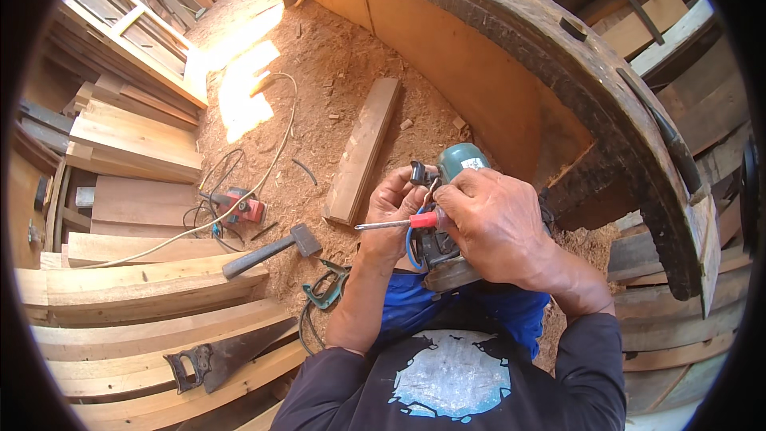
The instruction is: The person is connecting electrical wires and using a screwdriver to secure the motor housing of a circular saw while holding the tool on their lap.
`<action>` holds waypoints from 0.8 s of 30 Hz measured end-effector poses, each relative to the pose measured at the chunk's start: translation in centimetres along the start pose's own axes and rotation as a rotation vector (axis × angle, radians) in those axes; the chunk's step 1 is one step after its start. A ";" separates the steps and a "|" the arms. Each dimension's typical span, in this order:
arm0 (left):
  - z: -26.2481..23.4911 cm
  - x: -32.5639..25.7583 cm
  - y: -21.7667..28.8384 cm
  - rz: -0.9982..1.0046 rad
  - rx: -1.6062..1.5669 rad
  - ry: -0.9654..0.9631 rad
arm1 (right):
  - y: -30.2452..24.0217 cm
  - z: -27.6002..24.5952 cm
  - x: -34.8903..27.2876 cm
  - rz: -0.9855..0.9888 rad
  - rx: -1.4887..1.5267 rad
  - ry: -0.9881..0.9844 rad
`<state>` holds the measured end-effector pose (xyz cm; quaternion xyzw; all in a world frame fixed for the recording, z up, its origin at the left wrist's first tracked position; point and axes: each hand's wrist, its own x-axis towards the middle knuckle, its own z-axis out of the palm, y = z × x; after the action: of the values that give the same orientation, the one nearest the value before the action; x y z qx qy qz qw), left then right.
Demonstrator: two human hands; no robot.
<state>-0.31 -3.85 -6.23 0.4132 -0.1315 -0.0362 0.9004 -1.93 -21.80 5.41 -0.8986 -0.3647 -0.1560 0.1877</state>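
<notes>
Head view: right of centre in the frame, a teal power tool point(456, 158), partly hidden by the hands, bears a white label point(475, 164) too small to read. The right hand point(499, 227) has its fingers curled closed around a red-handled screwdriver point(427, 219), while the left hand point(389, 207) bends its fingers nearly together on a small black part point(418, 173). Around them are a plank point(365, 148) near the centre, a hammer point(270, 251) left of centre, a handsaw point(231, 355) at lower left, and a curved wooden piece point(527, 20) arching across the upper right.
</notes>
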 end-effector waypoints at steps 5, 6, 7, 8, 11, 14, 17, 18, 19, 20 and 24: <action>0.5 -0.3 0.2 0.015 0.015 0.072 | -0.1 0.3 -0.5 -0.041 0.018 0.005; 0.5 -0.3 0.3 0.020 0.015 0.073 | -0.1 0.3 -0.7 -0.046 0.072 0.025; 0.4 -0.4 0.2 0.017 0.021 0.062 | -0.2 0.5 -1.0 -0.046 0.073 0.022; 0.3 -0.5 0.2 0.013 0.027 0.051 | -0.2 0.6 -1.3 -0.022 0.093 0.045; 0.5 -0.7 0.2 0.014 0.044 0.042 | -0.3 1.0 -1.7 -0.013 0.111 0.108; 0.6 -0.7 0.1 0.040 0.070 0.038 | -0.7 1.4 -1.6 -0.025 0.108 0.138; 1.0 -0.7 -0.1 0.074 0.088 0.053 | -1.0 1.7 -1.5 -0.026 0.111 0.140; 1.1 -0.8 -0.1 0.085 0.088 0.066 | -1.1 1.8 -1.5 -0.030 0.114 0.151; 0.9 -0.8 -0.2 0.087 0.090 0.069 | -1.0 1.8 -1.5 -0.032 0.117 0.151; 0.6 -0.8 -0.2 0.085 0.066 0.059 | -1.0 1.8 -1.5 -0.031 0.125 0.157; 1.0 -0.8 0.0 0.089 0.021 0.091 | -0.6 1.1 -1.9 0.027 0.200 0.170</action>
<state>-1.34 -4.40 -5.77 0.4175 -0.1091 0.0243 0.9018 -3.48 -22.08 3.78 -0.8637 -0.3493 -0.1920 0.3085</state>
